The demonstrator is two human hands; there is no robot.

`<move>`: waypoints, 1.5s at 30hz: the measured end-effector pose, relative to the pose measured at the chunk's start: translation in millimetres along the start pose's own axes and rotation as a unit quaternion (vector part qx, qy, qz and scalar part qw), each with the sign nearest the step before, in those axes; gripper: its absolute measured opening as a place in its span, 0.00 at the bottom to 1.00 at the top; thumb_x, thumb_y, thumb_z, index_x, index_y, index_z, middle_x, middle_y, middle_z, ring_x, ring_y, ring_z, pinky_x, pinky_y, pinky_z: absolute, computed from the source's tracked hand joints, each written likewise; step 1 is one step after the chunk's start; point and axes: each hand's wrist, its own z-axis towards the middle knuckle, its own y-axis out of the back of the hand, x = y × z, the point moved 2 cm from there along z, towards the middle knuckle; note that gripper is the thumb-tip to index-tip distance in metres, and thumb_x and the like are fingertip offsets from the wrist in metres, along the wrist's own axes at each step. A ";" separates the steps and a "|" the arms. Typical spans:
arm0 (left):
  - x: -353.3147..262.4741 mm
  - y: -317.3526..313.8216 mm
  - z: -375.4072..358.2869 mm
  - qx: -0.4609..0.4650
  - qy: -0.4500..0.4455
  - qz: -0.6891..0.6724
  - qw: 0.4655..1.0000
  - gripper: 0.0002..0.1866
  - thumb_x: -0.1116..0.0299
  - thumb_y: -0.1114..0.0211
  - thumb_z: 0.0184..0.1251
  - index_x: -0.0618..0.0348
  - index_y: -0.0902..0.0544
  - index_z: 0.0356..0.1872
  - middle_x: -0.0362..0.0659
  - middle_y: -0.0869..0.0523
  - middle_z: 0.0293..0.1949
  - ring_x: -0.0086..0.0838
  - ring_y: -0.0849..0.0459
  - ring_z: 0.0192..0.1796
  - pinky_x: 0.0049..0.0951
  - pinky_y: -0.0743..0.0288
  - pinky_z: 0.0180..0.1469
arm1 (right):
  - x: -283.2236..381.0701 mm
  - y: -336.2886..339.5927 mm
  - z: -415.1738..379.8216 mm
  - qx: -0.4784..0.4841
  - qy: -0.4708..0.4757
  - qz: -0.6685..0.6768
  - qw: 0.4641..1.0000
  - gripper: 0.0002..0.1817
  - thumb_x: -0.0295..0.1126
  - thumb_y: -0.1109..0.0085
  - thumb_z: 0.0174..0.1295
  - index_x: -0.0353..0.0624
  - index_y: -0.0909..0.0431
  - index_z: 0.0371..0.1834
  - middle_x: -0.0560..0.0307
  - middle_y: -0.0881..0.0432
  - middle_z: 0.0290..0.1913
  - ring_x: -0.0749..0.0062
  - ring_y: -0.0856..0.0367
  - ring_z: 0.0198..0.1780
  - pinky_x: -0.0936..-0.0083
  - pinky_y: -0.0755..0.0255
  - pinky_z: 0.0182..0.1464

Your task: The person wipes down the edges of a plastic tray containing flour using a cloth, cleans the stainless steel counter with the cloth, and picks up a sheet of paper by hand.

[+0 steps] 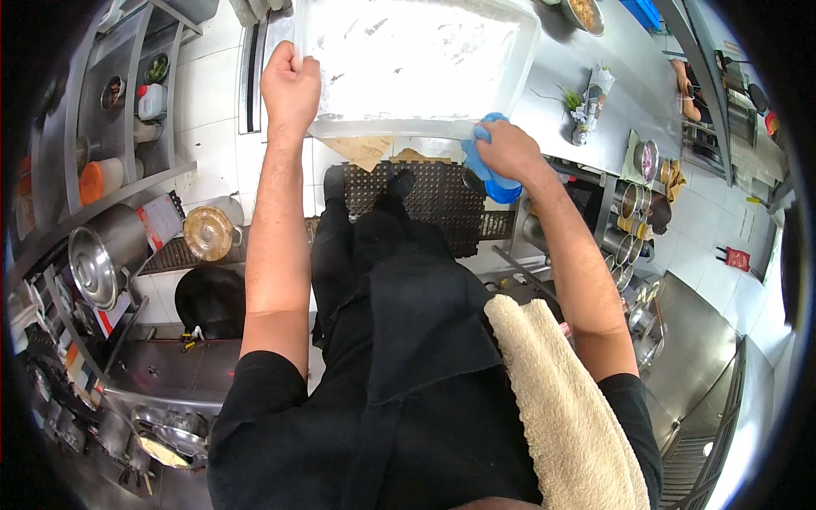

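Note:
A large translucent white tray (pixel 408 127) with powdery white smears inside is held up in front of me at the top of the view. My left hand (pixel 291 89) grips its left edge, the fingers wrapped over the rim. At the near right corner, my right hand (pixel 507 151) is closed on a blue cloth (pixel 476 157), which is pressed against the tray. Just under that hand is a blue round object (pixel 502 192). A beige towel (pixel 561 399) hangs over my right shoulder.
A steel counter (pixel 633 102) at the right bears a wrapped bunch of greens (pixel 592 106) and a bowl of food (pixel 585 13). Shelves with containers (pixel 102 180) and a big lidded pot (pixel 95 266) stand left. A black rubber mat (pixel 442 204) lies underfoot. Another person's arm (pixel 682 81) shows far right.

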 end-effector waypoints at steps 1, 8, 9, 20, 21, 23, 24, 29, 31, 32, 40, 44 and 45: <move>-2.7 0.7 0.1 0.002 -0.009 0.020 1.000 0.11 0.75 0.38 0.64 0.58 0.32 0.26 0.34 0.32 0.22 0.19 0.35 0.28 0.26 0.34 0.32 | 2.5 1.2 -2.2 -0.014 0.004 -0.020 1.000 0.19 0.40 0.47 0.68 0.41 0.15 0.52 0.41 0.12 0.52 0.46 0.14 0.57 0.53 0.22 0.61; 8.8 4.5 1.7 0.019 -0.021 0.048 0.998 0.09 0.74 0.38 0.65 0.60 0.30 0.29 0.39 0.27 0.23 0.22 0.31 0.29 0.28 0.30 0.35 | 22.7 5.0 -4.1 -0.019 0.027 -0.147 0.989 0.12 0.30 0.43 0.66 0.40 0.14 0.48 0.43 0.13 0.51 0.48 0.12 0.53 0.56 0.17 0.56; 6.5 4.9 1.5 0.027 -0.012 0.062 0.998 0.08 0.73 0.38 0.66 0.61 0.28 0.31 0.41 0.24 0.25 0.24 0.28 0.30 0.30 0.28 0.37 | 25.2 7.2 -2.7 0.004 0.035 -0.159 0.987 0.11 0.29 0.43 0.66 0.39 0.14 0.47 0.43 0.13 0.52 0.48 0.11 0.53 0.56 0.17 0.55; 7.7 2.4 -2.0 -0.004 -0.048 0.030 0.998 0.10 0.74 0.38 0.65 0.58 0.30 0.28 0.38 0.26 0.21 0.22 0.30 0.26 0.28 0.28 0.32 | 21.0 9.2 7.4 0.035 0.062 -0.175 0.982 0.14 0.28 0.38 0.61 0.36 0.14 0.48 0.42 0.13 0.52 0.49 0.11 0.53 0.57 0.17 0.57; 7.8 2.9 -2.1 -0.010 -0.049 0.036 0.998 0.10 0.74 0.38 0.65 0.59 0.30 0.28 0.38 0.26 0.21 0.22 0.29 0.26 0.28 0.28 0.32 | 22.9 10.7 8.0 0.056 0.047 -0.184 0.980 0.14 0.29 0.38 0.61 0.36 0.14 0.48 0.42 0.13 0.52 0.48 0.11 0.54 0.57 0.17 0.57; 7.6 3.6 -2.4 -0.017 -0.048 0.041 0.998 0.10 0.74 0.37 0.65 0.59 0.30 0.28 0.38 0.26 0.21 0.21 0.29 0.26 0.29 0.28 0.31 | 27.6 15.9 2.1 0.064 0.026 -0.201 0.977 0.14 0.29 0.39 0.61 0.35 0.15 0.49 0.41 0.14 0.53 0.46 0.11 0.53 0.57 0.18 0.58; 5.9 3.7 -4.6 -0.018 -0.046 0.040 0.998 0.10 0.74 0.37 0.65 0.59 0.31 0.28 0.38 0.26 0.21 0.21 0.29 0.26 0.29 0.28 0.31 | 28.7 16.7 -3.0 0.069 0.015 -0.210 0.975 0.15 0.29 0.39 0.61 0.35 0.15 0.49 0.41 0.14 0.54 0.46 0.11 0.53 0.57 0.18 0.58; 7.8 5.3 -7.6 0.016 0.001 0.066 0.998 0.11 0.71 0.36 0.67 0.62 0.30 0.30 0.45 0.27 0.23 0.27 0.29 0.28 0.33 0.27 0.35 | 18.9 22.8 -31.9 0.014 0.022 -0.160 0.987 0.15 0.31 0.38 0.61 0.40 0.15 0.51 0.45 0.15 0.52 0.46 0.13 0.54 0.54 0.19 0.58; 10.1 3.9 -10.7 0.023 -0.009 0.060 0.998 0.12 0.71 0.37 0.67 0.62 0.31 0.30 0.45 0.28 0.22 0.26 0.32 0.28 0.33 0.28 0.34 | 15.0 31.2 -48.9 0.000 0.019 -0.135 0.991 0.15 0.33 0.37 0.61 0.44 0.15 0.51 0.47 0.15 0.51 0.47 0.14 0.55 0.53 0.20 0.57; 12.0 4.2 -10.5 0.021 -0.004 0.060 0.998 0.12 0.71 0.37 0.67 0.62 0.31 0.30 0.44 0.29 0.22 0.26 0.32 0.28 0.33 0.29 0.34 | 12.2 36.3 -57.7 -0.002 0.013 -0.126 0.992 0.15 0.33 0.37 0.61 0.45 0.15 0.51 0.48 0.16 0.50 0.47 0.15 0.55 0.52 0.20 0.57; 7.6 -0.3 -7.1 0.007 -0.009 0.022 1.000 0.12 0.76 0.38 0.63 0.58 0.34 0.26 0.38 0.32 0.20 0.21 0.36 0.26 0.28 0.33 0.29 | -37.9 33.8 -83.7 -0.037 -0.022 -0.035 0.998 0.18 0.36 0.38 0.62 0.47 0.17 0.55 0.46 0.17 0.50 0.46 0.17 0.56 0.52 0.22 0.57; 11.5 2.1 -2.8 0.012 0.012 0.057 0.998 0.09 0.77 0.40 0.62 0.60 0.32 0.26 0.40 0.29 0.21 0.22 0.33 0.27 0.30 0.31 0.32 | -71.1 13.1 -77.2 -0.028 -0.017 0.053 0.998 0.23 0.35 0.39 0.62 0.44 0.20 0.61 0.42 0.17 0.58 0.43 0.19 0.61 0.54 0.25 0.64; 17.3 0.3 -1.7 0.010 0.011 0.048 0.999 0.08 0.77 0.41 0.62 0.61 0.32 0.27 0.40 0.29 0.21 0.22 0.33 0.28 0.30 0.31 0.32 | -79.3 7.8 -73.2 -0.031 -0.005 0.085 0.996 0.25 0.35 0.38 0.62 0.44 0.21 0.63 0.40 0.18 0.61 0.43 0.20 0.63 0.55 0.26 0.66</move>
